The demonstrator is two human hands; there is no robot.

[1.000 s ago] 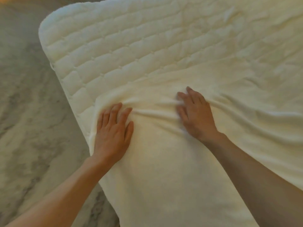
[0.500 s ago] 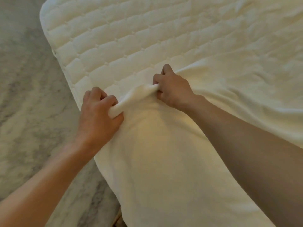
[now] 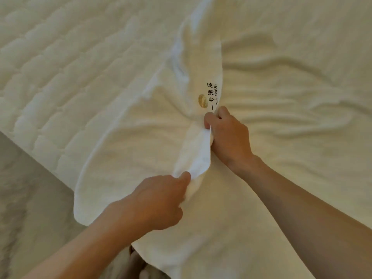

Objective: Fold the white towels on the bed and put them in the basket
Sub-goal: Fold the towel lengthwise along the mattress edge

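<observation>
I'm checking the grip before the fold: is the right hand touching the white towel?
Touching. The head view shows the right hand pinching a raised fold of the white towel just below its printed logo.

soft warm light, gentle shadows in the folds, slight motion blur, wide-angle edge bending

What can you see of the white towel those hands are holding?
The white towel looks like soft terry cloth. It lies creased across the quilted mattress, with its near corner hanging off the edge. It bears a gold oval logo with dark lettering that includes "Hotel". A raised fold runs between the left hand and right hand, which both pinch it.
</observation>
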